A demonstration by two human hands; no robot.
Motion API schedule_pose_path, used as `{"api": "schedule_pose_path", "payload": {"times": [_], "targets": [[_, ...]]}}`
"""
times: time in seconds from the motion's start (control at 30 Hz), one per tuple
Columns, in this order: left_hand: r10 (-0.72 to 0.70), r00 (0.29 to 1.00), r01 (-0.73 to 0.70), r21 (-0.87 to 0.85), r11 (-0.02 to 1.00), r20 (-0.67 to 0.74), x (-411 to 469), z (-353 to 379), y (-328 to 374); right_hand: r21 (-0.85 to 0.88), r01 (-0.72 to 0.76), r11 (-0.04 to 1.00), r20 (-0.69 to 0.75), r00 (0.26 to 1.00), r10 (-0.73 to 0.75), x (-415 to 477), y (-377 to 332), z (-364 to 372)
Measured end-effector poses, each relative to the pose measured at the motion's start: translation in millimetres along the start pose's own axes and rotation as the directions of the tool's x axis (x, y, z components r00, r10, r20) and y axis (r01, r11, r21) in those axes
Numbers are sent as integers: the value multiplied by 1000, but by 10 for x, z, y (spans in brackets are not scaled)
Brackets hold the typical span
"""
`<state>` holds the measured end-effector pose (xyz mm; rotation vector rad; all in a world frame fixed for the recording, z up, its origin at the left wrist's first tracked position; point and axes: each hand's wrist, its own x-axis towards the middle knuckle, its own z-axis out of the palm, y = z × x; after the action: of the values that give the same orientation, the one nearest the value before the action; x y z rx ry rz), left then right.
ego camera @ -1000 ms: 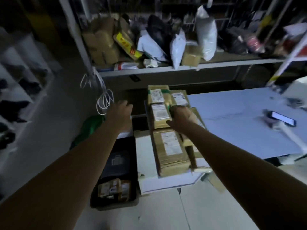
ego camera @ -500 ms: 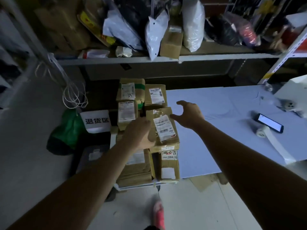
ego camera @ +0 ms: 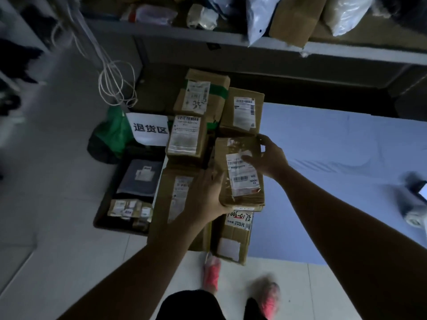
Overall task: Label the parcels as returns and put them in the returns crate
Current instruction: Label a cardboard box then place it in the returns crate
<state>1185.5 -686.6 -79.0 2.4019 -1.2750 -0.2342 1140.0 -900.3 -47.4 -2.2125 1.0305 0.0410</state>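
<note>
Parcel [ego camera: 240,172], brown cardboard with a white shipping label on top, sits between both your hands at the left end of the blue table [ego camera: 335,162], over the other stacked boxes [ego camera: 188,139]; whether it is lifted clear or resting on the box beneath, cannot tell. Your left hand [ego camera: 205,199] grips its near left corner, fingertips out of sight under the box. Your right hand [ego camera: 269,158] holds the far right side, thumb lying across the label, fingers curled over the far edge. Box underneath [ego camera: 233,239] carries a handwritten tag reading 1006-0175. Returns crate [ego camera: 105,204], dark, stands on the floor just left of the stack, apart from the held parcel; inside it a grey mailer [ego camera: 138,179] and a few small cardboard boxes [ego camera: 129,210]. White sign [ego camera: 150,130] with three black characters stands behind the crate, green bag [ego camera: 113,132] beside it. Pink shoes [ego camera: 211,273] show at the table's near edge.
</note>
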Motion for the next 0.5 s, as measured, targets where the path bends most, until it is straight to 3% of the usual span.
{"api": "schedule_pose_path", "payload": {"times": [0.27, 0.5], "targets": [[-24, 999, 22, -68, 997, -23, 61, -80, 394, 197, 47, 979, -85, 996, -31, 20, 244, -424], [21, 998, -22, -15, 1000, -65, 382, 23, 1265, 301, 102, 948, -154, 986, -58, -67, 846, -1171]]}}
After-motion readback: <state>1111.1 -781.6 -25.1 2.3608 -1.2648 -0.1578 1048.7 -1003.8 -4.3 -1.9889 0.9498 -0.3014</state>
